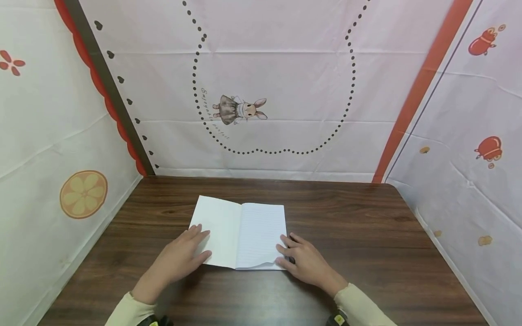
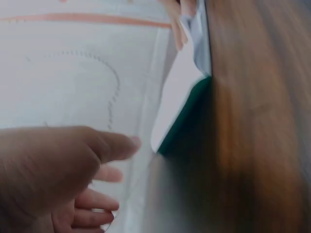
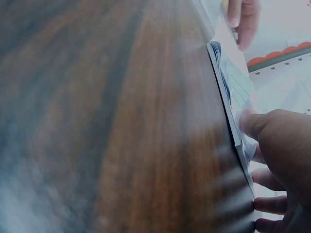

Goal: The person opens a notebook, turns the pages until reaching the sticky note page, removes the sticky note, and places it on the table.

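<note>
A notebook lies spread open on the brown table, its plain left side [image 1: 220,228] facing a ruled right page [image 1: 261,231]. My left hand [image 1: 181,256] is at the outer edge of the plain side, fingers extended and spread. In the left wrist view, the green outside of the cover [image 2: 187,114] slants up from the table beside my left thumb. My right hand [image 1: 306,262] touches the ruled page's right edge with loosely bent fingers. Its thumb [image 3: 257,124] presses near the lower corner, where the paper bulges up. A small dark thing [image 1: 291,259] shows between thumb and fingers.
The wooden tabletop [image 1: 346,226] extends around the notebook. Printed cloth hangs behind the back edge [image 1: 281,104] and along both sides. Both forearms wear light sleeves, with a dark strapped device [image 1: 338,318] at the right wrist and another at the left.
</note>
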Tool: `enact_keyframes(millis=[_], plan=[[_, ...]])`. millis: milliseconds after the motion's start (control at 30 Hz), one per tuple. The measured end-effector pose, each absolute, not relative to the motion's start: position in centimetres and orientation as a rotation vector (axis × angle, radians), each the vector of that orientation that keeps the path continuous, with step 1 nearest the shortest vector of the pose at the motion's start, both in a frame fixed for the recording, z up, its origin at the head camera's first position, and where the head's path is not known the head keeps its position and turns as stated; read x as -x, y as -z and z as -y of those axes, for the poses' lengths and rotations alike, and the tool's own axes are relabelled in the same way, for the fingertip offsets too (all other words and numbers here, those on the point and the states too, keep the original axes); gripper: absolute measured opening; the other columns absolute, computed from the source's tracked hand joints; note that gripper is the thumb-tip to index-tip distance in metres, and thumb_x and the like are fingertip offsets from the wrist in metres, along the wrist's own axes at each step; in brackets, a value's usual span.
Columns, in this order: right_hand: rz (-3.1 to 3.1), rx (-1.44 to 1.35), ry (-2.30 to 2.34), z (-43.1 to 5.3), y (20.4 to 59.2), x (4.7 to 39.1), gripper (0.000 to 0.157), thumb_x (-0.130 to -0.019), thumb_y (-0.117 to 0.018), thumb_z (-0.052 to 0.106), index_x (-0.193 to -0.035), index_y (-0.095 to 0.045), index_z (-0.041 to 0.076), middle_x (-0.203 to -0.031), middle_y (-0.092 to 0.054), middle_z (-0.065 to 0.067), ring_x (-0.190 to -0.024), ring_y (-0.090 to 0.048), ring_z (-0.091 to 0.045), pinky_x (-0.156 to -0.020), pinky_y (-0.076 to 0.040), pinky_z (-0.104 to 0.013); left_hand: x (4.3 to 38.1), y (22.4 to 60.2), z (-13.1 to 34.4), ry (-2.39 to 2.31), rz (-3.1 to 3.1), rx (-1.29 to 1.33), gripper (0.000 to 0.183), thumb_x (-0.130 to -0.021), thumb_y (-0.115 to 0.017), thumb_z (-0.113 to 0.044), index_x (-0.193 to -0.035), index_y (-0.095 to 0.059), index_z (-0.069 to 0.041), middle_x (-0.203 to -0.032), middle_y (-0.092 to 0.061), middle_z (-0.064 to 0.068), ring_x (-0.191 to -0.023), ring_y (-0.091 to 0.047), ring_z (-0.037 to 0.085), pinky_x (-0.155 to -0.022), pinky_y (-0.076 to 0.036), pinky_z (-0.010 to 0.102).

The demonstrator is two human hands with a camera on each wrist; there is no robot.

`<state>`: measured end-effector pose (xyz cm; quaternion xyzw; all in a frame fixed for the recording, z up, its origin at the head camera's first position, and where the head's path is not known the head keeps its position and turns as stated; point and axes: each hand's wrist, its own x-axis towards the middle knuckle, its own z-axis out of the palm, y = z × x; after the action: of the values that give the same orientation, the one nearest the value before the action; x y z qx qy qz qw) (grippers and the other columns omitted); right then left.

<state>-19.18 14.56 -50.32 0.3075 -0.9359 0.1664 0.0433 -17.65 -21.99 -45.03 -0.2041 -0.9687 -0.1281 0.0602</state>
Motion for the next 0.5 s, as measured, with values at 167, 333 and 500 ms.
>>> enact_keyframes(millis=[167, 333, 500], plan=[[2.862, -0.941, -0.514, -14.6, 50.2, 19.1, 0.051, -0.103, -0.057, 0.048, -0.134, -0.068, 0.01, -0.149, -0.055, -0.014, -0.142, -0.047, -0.039, -0.116, -0.038, -0.054, 16.8, 43.3, 18.7, 0.195, 2.735, 0.694, 0.05, -0.088, -0.079, -0.03, -0.126, -0.068, 0.002, -0.136, -0.061, 0.029, -0.129, -0.058, 0.044, -0.11, -0.045, 0.055], [2.856, -0.946, -0.506, -14.6, 49.9, 19.1, 0.049, -0.103, -0.058, 0.046, -0.133, -0.069, 0.009, -0.148, -0.056, -0.014, -0.141, -0.048, -0.039, -0.116, -0.038, -0.053, 16.3, 43.7, 15.1, 0.204, 2.614, 0.893, 0.053, -0.091, -0.075, -0.039, -0.129, -0.068, -0.003, -0.137, -0.063, 0.022, -0.129, -0.06, 0.038, -0.108, -0.048, 0.05], [2.897, -0.921, -0.523, -14.6, 49.7, 19.1, 0.049, -0.103, -0.057, 0.047, -0.135, -0.068, 0.012, -0.15, -0.054, -0.012, -0.142, -0.046, -0.041, -0.114, -0.04, -0.057, 16.9, 45.5, 12.1, 0.212, 2.61, 1.113, 0.055, -0.097, -0.067, -0.045, -0.137, -0.065, -0.008, -0.142, -0.062, 0.014, -0.132, -0.059, 0.031, -0.107, -0.05, 0.042]])
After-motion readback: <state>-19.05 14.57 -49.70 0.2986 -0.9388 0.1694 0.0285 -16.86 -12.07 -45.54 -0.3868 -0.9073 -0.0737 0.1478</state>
